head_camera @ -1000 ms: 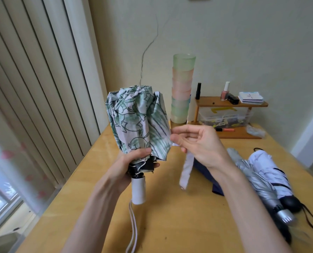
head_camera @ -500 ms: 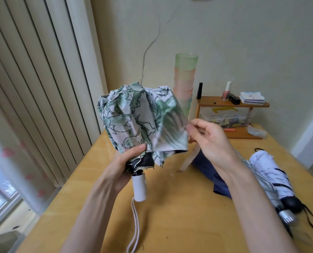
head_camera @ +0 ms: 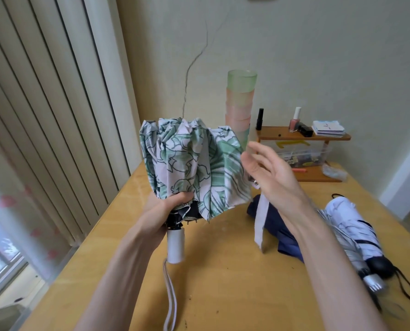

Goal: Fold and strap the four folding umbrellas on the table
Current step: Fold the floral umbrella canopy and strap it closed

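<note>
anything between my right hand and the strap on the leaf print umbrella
Nothing visible does. The white strap hangs free from the leaf-print umbrella, right beside the open right hand; the left hand grips the canopy's lower end.

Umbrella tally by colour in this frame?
Green leaf-print umbrella: 1
Navy umbrella: 1
Silver umbrella: 1
White umbrella: 1
Total: 4
</note>
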Tool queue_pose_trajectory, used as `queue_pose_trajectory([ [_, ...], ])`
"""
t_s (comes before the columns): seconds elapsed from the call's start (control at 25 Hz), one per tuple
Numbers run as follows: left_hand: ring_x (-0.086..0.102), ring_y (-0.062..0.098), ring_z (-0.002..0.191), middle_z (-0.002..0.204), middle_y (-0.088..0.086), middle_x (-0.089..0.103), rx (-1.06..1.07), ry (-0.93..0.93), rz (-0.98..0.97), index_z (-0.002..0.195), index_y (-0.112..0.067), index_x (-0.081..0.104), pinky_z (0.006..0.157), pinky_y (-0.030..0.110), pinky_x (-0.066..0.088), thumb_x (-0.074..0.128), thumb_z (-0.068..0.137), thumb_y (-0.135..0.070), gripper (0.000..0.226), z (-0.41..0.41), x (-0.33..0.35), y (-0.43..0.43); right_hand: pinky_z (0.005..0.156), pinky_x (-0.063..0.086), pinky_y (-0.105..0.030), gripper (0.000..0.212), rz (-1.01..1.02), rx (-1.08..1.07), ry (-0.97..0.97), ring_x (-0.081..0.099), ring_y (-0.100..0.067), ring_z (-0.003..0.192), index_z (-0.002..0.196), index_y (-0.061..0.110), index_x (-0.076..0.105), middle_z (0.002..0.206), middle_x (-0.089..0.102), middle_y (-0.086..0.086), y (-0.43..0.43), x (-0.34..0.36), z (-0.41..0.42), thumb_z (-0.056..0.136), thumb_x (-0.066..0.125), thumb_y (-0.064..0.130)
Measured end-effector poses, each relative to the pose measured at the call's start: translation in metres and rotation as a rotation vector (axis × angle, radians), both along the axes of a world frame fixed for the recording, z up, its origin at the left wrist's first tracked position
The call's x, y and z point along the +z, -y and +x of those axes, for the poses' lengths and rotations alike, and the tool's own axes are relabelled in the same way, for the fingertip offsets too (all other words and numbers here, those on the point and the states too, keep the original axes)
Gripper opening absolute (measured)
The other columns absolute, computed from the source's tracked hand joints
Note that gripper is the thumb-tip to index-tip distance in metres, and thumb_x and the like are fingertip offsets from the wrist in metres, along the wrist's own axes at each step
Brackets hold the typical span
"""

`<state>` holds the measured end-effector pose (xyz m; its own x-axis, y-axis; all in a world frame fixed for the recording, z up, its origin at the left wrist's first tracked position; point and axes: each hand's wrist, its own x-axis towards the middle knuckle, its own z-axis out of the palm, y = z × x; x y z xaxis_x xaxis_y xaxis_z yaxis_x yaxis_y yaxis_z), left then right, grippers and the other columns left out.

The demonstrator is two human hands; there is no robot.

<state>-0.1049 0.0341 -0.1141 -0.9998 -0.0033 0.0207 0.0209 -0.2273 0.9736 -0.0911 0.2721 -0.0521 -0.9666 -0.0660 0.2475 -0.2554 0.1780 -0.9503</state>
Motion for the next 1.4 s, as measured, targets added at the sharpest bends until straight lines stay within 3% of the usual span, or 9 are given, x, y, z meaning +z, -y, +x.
queue_pose_trajectory([
  [0.08,0.076,0.025,0.087,0.102,0.008,0.08,-0.047,-0.01,-0.056,0.117,-0.009,0.072,0.069,0.031,0.061,0.081,0.067,-0.015,0.051,0.002,0.001,-0.003,0.117,0.04,-0.031,0.096,0.071,-0.019,-0.058,0.047,0.002,0.142,0.16,0.038,0.037,0.159,0.046,0.018,0.01,0.0,0.001,0.079,0.081,0.065],
  [0.24,0.077,0.025,0.09,0.105,0.008,0.08,-0.146,-0.045,-0.16,0.118,-0.013,0.07,0.071,0.033,0.061,0.08,0.067,-0.011,0.052,0.008,0.002,-0.006,0.123,0.032,-0.036,0.104,0.112,-0.139,-0.215,0.039,-0.003,0.148,0.164,0.036,0.028,0.163,0.04,0.015,0.013,0.004,0.001,0.078,0.085,0.053],
  [0.44,0.077,0.018,0.1,0.111,-0.003,0.08,-0.353,-0.05,-0.444,0.124,-0.019,0.065,0.083,0.032,0.063,0.091,0.071,-0.008,0.06,0.016,0.009,0.001,0.116,0.041,-0.024,0.121,0.155,0.17,-0.209,0.039,0.004,0.149,0.164,0.05,0.02,0.171,0.026,0.02,-0.018,0.011,0.005,0.073,0.094,0.02],
  [0.52,0.074,0.006,0.107,0.116,-0.018,0.077,-0.566,-0.052,-0.594,0.128,-0.03,0.059,0.091,0.025,0.059,0.094,0.075,-0.014,0.066,0.02,0.014,0.0,0.104,0.045,-0.011,0.129,0.194,0.242,-0.202,0.041,0.016,0.141,0.166,0.04,0.018,0.163,0.038,0.017,-0.017,0.005,0.003,0.071,0.093,-0.002],
  [0.68,0.062,-0.014,0.113,0.118,-0.04,0.066,-0.655,-0.082,-0.822,0.124,-0.053,0.045,0.1,0.013,0.05,0.1,0.066,-0.038,0.081,0.023,0.016,-0.015,0.091,0.052,-0.013,0.093,0.169,0.172,-0.218,0.07,0.003,0.112,0.151,0.015,0.053,0.12,0.076,0.011,-0.013,-0.007,-0.005,0.07,0.092,-0.008],
  [0.88,0.067,-0.011,0.098,0.115,-0.012,0.071,-0.479,-0.163,-0.792,0.123,-0.035,0.053,0.083,0.009,0.052,0.093,0.077,-0.009,0.067,0.017,0.008,-0.034,0.075,0.053,-0.013,0.051,0.071,0.049,-0.253,0.076,-0.003,0.086,0.107,0.015,0.073,0.094,0.081,0.008,-0.015,-0.009,-0.007,0.064,0.098,0.003],
  [1.08,0.046,-0.025,0.126,0.142,-0.029,0.05,-0.469,-0.256,-0.702,0.157,-0.029,0.027,0.103,0.002,0.038,0.103,0.056,-0.021,0.127,0.018,0.001,-0.037,0.076,0.057,-0.021,0.048,0.063,-0.044,-0.228,0.078,-0.009,0.086,0.1,0.021,0.074,0.093,0.082,0.007,-0.013,-0.008,-0.009,0.062,0.102,0.015],
  [1.24,0.066,-0.01,0.108,0.115,-0.024,0.071,-0.389,-0.228,-0.697,0.142,-0.025,0.048,0.086,0.007,0.05,0.101,0.065,-0.012,0.095,0.017,-0.006,-0.047,0.081,0.06,-0.03,0.049,0.102,-0.117,-0.204,0.078,-0.011,0.088,0.1,0.021,0.075,0.094,0.081,0.007,-0.015,-0.006,-0.008,0.059,0.103,0.024],
  [1.4,0.071,0.0,0.081,0.084,-0.022,0.074,-0.263,-0.209,-0.708,0.105,-0.029,0.063,0.068,0.018,0.053,0.089,0.069,-0.007,0.049,0.013,-0.017,-0.052,0.089,0.062,-0.044,0.054,0.125,-0.153,-0.162,0.078,-0.011,0.091,0.103,0.024,0.073,0.097,0.08,0.008,-0.014,-0.007,-0.008,0.059,0.103,0.029],
])
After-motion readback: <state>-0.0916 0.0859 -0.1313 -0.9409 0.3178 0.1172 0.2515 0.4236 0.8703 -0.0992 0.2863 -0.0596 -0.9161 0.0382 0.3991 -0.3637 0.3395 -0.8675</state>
